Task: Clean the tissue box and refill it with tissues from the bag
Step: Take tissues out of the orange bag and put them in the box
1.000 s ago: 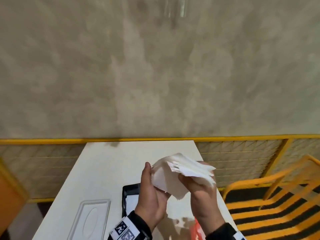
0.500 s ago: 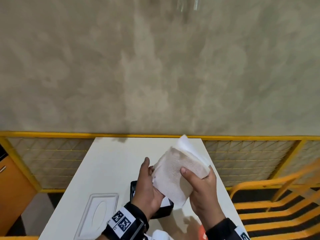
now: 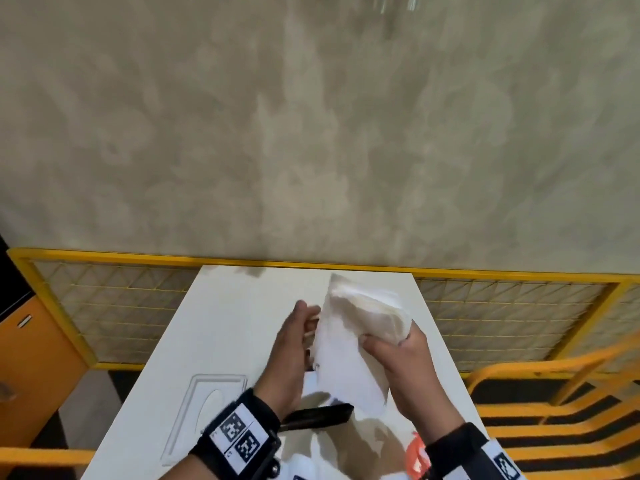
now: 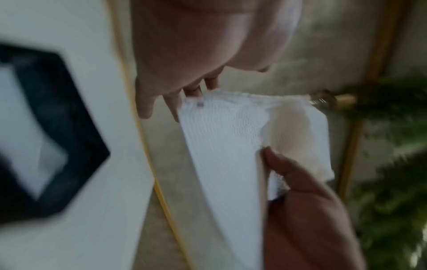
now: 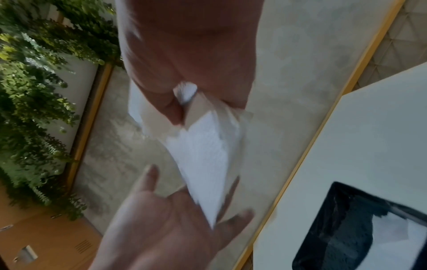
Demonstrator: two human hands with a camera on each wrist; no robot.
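My right hand [image 3: 405,358] grips a thick white stack of tissues [image 3: 349,341] above the white table [image 3: 235,323], thumb on the near face. The stack stands tilted, its lower corner hanging toward the black tissue box [image 3: 322,415]. My left hand [image 3: 294,344] is flat beside the stack, fingers straight. In the right wrist view the stack's [image 5: 203,157] lower corner rests against the left palm [image 5: 166,219]. The left wrist view shows the left fingertips [image 4: 171,102] at the top edge of the stack [image 4: 221,146]. The box's clear lid [image 3: 204,393] lies to the left.
A red and white tissue bag [image 3: 417,455] peeks out at the table's near edge. A yellow mesh railing [image 3: 121,306] runs behind the table. An orange cabinet [image 3: 31,368] stands left, a yellow chair [image 3: 554,393] right. Green plants [image 5: 34,91] hang on a wall.
The tissue stack has turned more upright and risen a little in my right hand. My left hand has slid out from behind it and now lies flat at its left side.
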